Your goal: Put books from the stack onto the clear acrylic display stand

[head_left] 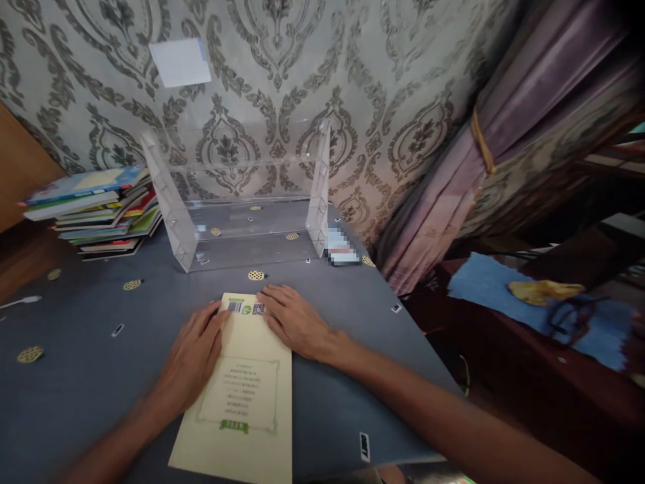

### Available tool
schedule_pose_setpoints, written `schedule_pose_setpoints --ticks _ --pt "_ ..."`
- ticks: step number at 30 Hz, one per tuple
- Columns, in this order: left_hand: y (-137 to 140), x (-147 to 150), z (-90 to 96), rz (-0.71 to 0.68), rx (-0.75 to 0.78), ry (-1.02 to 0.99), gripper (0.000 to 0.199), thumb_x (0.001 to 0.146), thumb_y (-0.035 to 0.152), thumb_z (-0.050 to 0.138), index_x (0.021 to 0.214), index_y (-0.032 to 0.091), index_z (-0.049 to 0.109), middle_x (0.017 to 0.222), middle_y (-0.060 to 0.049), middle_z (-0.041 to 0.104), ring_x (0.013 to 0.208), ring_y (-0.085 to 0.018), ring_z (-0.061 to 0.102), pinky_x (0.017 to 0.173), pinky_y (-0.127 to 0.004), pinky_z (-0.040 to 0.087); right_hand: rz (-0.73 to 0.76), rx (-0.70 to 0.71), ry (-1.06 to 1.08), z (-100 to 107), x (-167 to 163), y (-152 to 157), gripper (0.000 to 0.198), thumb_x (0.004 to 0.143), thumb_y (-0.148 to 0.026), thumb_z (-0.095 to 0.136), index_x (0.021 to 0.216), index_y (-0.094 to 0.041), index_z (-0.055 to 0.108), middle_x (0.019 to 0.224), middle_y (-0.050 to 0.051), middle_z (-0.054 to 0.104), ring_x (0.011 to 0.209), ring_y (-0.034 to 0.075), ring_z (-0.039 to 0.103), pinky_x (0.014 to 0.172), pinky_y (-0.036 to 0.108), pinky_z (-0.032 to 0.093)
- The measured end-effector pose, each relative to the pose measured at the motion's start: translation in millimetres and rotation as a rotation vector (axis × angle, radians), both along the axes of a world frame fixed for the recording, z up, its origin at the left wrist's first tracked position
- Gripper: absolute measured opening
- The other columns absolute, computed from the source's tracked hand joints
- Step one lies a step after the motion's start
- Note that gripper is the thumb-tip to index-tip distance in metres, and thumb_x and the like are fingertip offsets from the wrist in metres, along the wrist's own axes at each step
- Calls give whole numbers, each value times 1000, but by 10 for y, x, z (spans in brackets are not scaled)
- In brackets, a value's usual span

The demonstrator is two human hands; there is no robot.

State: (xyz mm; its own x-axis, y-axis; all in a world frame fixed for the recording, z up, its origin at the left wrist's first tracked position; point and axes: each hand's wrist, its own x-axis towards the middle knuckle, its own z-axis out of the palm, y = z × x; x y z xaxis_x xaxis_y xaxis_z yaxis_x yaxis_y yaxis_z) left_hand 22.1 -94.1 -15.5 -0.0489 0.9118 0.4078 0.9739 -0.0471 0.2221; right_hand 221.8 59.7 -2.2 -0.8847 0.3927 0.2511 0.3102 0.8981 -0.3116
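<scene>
One cream booklet [244,383], flat on tabletop [353,383], six o'clock in my view. Left hand [194,353] at its ten o'clock, right hand [298,324] at one: fingers extended, gripping nothing. I'd press evenly, both sides. Clear rack [318,202] beyond, twelve o'clock.

this looks like a room in a home, most likely a study corner. silver-grey wallpaper with dark damask medallions [277,81] lines the wall, and a long mauve fabric curtain [508,114] is gathered by a gold-coloured tieback [482,141]. a slate-grey bench [347,396], printed with yellow pineapples, carries an uneven stack of colourful paper books [105,212] and a clear plastic tiered rack [318,195]. the right side is dark and blurred, so its furniture is hard to make out.
</scene>
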Motion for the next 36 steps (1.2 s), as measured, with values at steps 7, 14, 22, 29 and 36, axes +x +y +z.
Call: schedule_pose_setpoints --ticks 7,14,22,29,36 --pt "54 21 39 -24 -60 43 41 96 16 35 133 19 55 138 -15 57 128 -29 54 105 -51 49 -59 107 32 3 -10 10 33 101 -25 45 126 -15 63 106 13 65 98 27 53 87 42 49" --pt "105 25 109 -73 -107 65 45 96 14 35 137 18 54 141 -15 57 132 -28 52 107 -52 48 -72 85 60 -2 7 79 30 101 -22 43 116 -15 68 101 13 67 93 27 56 83 40 48" --pt "304 -165 125 -160 -190 213 44 100 20 36 141 23 50 149 -9 53 143 -25 43 113 -48 43 -234 -261 211 18 41 227 33 95 -17 46 118 -17 70 95 9 76 86 23 68 83 36 50" --pt "630 -222 394 -199 -212 415 32 98 13 40 121 16 62 135 -16 62 132 -31 52 107 -51 41 -293 -496 293 73 62 274 31 94 -16 48 113 -17 72 67 1 73 55 14 62 62 27 48" --pt "403 695 493 -178 -173 308 29 101 36 45 120 18 58 119 -11 65 111 -29 59 92 -44 51 -270 -681 411 -3 111 280 31 94 -17 46 114 -16 70 70 2 73 54 13 64 59 27 52"
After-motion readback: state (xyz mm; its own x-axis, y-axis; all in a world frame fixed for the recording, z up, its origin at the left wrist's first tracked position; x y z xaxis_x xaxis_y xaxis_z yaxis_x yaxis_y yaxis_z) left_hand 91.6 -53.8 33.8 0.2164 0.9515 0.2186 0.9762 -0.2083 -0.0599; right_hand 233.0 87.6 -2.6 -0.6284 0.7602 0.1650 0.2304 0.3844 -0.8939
